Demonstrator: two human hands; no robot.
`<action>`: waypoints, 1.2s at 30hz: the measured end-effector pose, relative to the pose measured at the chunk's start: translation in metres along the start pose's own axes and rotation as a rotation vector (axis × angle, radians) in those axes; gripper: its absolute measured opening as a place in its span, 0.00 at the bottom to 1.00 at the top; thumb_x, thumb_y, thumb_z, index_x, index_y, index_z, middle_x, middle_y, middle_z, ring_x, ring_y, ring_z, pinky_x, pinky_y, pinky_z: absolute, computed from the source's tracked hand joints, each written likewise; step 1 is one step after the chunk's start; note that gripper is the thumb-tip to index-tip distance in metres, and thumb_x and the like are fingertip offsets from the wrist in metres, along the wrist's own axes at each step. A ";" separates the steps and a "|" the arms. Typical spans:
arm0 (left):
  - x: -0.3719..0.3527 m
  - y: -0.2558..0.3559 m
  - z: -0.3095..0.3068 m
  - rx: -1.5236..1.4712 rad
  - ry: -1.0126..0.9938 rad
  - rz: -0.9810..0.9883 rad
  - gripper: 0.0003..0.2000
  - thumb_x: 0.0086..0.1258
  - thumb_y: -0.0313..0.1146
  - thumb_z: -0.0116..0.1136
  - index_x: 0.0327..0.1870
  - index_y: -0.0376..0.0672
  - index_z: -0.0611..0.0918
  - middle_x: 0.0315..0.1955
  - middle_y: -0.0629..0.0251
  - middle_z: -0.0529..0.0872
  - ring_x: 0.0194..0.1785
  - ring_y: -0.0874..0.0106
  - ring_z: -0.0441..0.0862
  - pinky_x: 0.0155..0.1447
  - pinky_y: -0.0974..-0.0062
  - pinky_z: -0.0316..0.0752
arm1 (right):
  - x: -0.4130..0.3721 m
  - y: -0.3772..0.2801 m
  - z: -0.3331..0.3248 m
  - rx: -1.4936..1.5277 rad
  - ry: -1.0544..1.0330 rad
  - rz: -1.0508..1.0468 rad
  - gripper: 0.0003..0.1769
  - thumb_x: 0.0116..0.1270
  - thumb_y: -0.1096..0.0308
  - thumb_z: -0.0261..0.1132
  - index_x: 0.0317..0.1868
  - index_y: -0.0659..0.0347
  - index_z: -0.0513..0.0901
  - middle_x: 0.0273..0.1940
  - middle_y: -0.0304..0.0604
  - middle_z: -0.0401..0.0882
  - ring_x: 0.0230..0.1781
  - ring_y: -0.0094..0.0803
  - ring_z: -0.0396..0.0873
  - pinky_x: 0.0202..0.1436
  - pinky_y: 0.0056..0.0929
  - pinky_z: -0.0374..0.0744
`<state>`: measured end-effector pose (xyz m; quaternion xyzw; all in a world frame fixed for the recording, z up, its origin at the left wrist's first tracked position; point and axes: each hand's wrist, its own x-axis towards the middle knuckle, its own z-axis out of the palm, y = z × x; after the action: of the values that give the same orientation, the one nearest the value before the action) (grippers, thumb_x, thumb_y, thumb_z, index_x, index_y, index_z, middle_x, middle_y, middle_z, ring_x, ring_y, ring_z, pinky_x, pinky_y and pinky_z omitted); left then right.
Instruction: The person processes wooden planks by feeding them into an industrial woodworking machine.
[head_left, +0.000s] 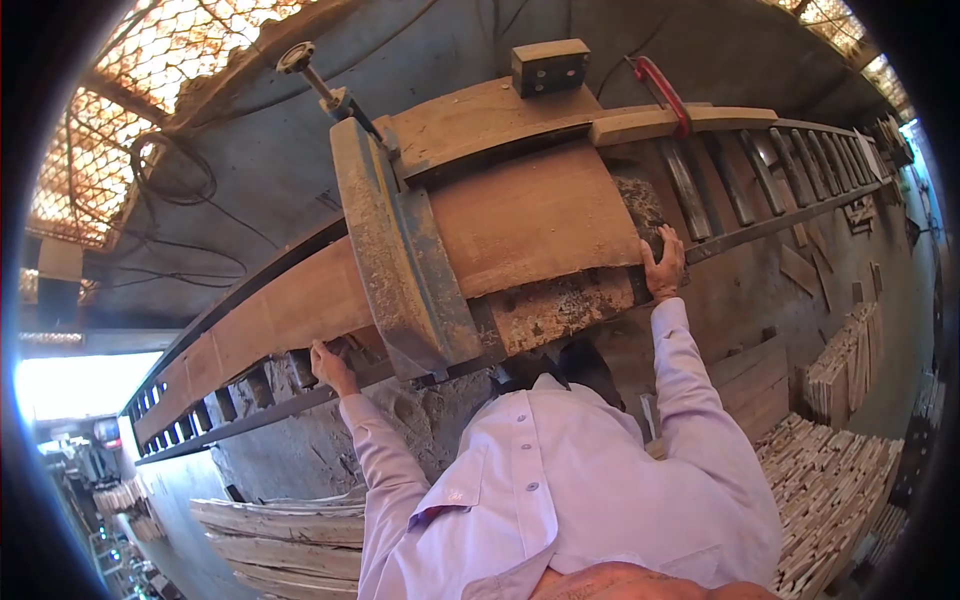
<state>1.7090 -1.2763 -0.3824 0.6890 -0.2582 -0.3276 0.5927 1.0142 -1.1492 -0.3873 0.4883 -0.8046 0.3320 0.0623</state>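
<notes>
A wide wooden plank (540,215) lies along a roller conveyor and passes beneath the upright metal guard of a machine (385,240). My left hand (335,368) is closed at the plank's near edge, left of the guard, with fingertips against the wood. At the plank's right end, my right hand (663,265) touches the near corner, its thumb and fingers apart. Sawdust-covered metal table (565,312) shows below the plank's near edge. Behind the plank runs a wooden fence board (480,120).
A red clamp (660,95) holds a wooden strip (690,122) at the back. Bare rollers (735,180) continue rightward. A threaded handwheel (297,58) rises over the guard. Stacked wood strips (830,490) lie at lower right, rough boards (280,535) at lower left.
</notes>
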 end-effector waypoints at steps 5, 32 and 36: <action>0.000 -0.002 0.001 0.047 0.006 0.015 0.18 0.82 0.45 0.52 0.48 0.37 0.84 0.42 0.63 0.88 0.43 0.70 0.84 0.41 0.69 0.81 | 0.000 0.001 -0.002 0.043 0.027 -0.002 0.33 0.68 0.49 0.70 0.65 0.65 0.78 0.68 0.55 0.76 0.74 0.51 0.69 0.80 0.49 0.61; 0.001 -0.002 0.006 0.468 0.156 0.278 0.22 0.82 0.47 0.51 0.44 0.32 0.86 0.38 0.54 0.89 0.39 0.62 0.82 0.48 0.64 0.75 | -0.082 -0.151 0.073 1.953 -0.391 1.284 0.24 0.75 0.68 0.68 0.67 0.58 0.74 0.66 0.44 0.78 0.66 0.41 0.76 0.71 0.53 0.77; 0.005 -0.010 0.003 0.505 0.174 0.304 0.23 0.82 0.47 0.50 0.45 0.32 0.86 0.39 0.52 0.89 0.40 0.59 0.82 0.49 0.62 0.75 | -0.103 -0.115 0.016 1.873 -0.367 1.228 0.23 0.75 0.66 0.67 0.67 0.61 0.75 0.64 0.46 0.80 0.66 0.43 0.78 0.68 0.51 0.80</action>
<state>1.7102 -1.2804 -0.3936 0.7935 -0.3798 -0.1005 0.4648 1.1662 -1.1167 -0.3892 -0.0933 -0.3401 0.7010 -0.6198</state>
